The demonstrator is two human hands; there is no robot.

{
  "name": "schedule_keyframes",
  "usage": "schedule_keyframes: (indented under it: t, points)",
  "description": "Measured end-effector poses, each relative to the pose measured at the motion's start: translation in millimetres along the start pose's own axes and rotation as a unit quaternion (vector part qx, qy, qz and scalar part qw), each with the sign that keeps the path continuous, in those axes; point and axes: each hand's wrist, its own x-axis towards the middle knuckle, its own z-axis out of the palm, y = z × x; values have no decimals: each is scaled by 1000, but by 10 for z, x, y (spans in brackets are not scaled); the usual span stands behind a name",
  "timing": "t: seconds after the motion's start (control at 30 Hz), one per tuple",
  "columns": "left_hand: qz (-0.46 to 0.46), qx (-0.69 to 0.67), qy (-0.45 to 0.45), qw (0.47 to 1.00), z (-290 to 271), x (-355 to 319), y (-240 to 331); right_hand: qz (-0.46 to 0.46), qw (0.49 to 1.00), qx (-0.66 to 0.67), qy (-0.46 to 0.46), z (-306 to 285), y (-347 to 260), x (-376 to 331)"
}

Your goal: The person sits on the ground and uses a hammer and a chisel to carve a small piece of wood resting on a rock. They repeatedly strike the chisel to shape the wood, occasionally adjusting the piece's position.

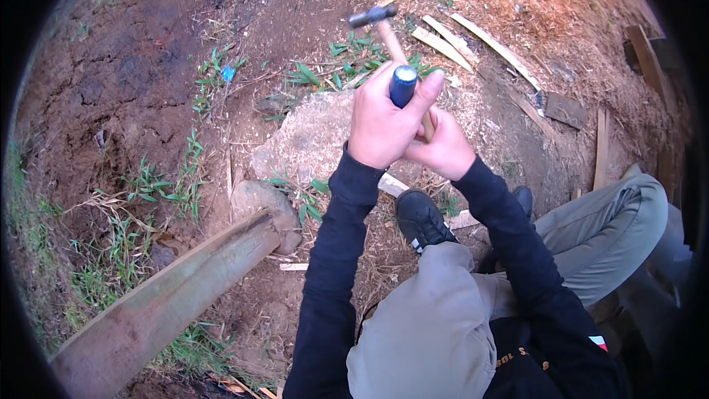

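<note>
Outdoors, on bare reddish-brown ground strewn with sawdust, the person crouches with both hands raised together in front of them. The left hand (380, 122) has its grip closed around a blue cylindrical tool handle with a pale round end cap (403, 85); the thumb and fingers wrap it, and the cap faces the camera. The right hand (443, 149) sits just behind and touching the left, its grip clamped on the lower end of a light wooden hammer handle (394, 44). That handle runs up and away from the hands to a dark metal hammer head (372, 15), which is blurred and held above the ground, well apart from anything below it. What the blue handle ends in cannot be told, as the hands hide it.

Directly under the hands lies a flat pale grey stone (310, 137), with green grass blades (347, 59) sprouting beyond it. A smaller rounded grey rock (258, 199) rests near the stone, touching the end of a weathered greenish wooden beam (162, 303) that runs to the lower left. Thin pale wood offcuts (473, 37) lie scattered in the sawdust to the upper right, and a brown wooden plank (602, 148) lies further right. The person's black shoe (421, 218) is planted beside a splinter of wood, below the hands, and grey trousers (436, 310) and black sleeves (332, 251) fill the lower part of the view.
</note>
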Motion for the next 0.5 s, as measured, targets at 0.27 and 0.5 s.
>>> schedule_keyframes:
  t: [0.27,0.5]
  points:
    - [114,244,-235,934,-259,-871,-1195,-87,982,116,124,-599,4,13]
    - [139,387,-211,887,-187,-1234,-1567,-105,980,108,131,-734,-66,-82]
